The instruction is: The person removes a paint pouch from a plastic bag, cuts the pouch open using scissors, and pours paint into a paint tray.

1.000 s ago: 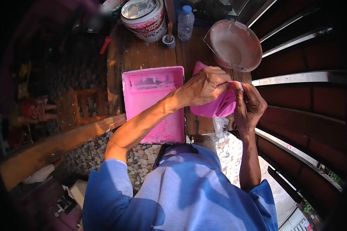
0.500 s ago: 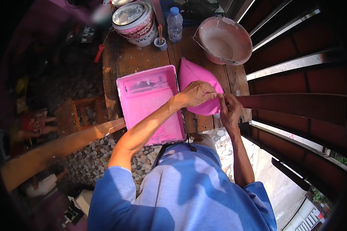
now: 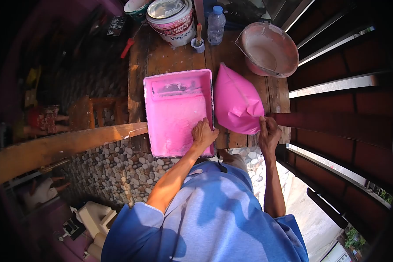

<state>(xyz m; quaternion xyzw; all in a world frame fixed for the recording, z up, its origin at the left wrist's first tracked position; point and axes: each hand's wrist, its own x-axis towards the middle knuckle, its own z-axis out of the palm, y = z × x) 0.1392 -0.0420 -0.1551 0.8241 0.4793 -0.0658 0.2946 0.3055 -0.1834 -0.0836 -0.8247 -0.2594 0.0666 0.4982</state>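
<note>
Pouch [image 3: 236,98] now in right hand [image 3: 269,132] only

The bucket [image 3: 172,24] reads "NIPPON PAINT" — the plate [image 3: 116,26], partly, "B 6".

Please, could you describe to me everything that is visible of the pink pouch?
The pouch is plain pink, with a smooth, slightly shiny skin that looks like plastic. It is plump, with a pointed far corner, a faint line like a seam, and creases towards the near right corner. It lies on the wooden table, just right of the tray and nearer than the bucket. The right hand pinches its near right corner. No print shows on it, and I cannot tell whether it is open.
</note>
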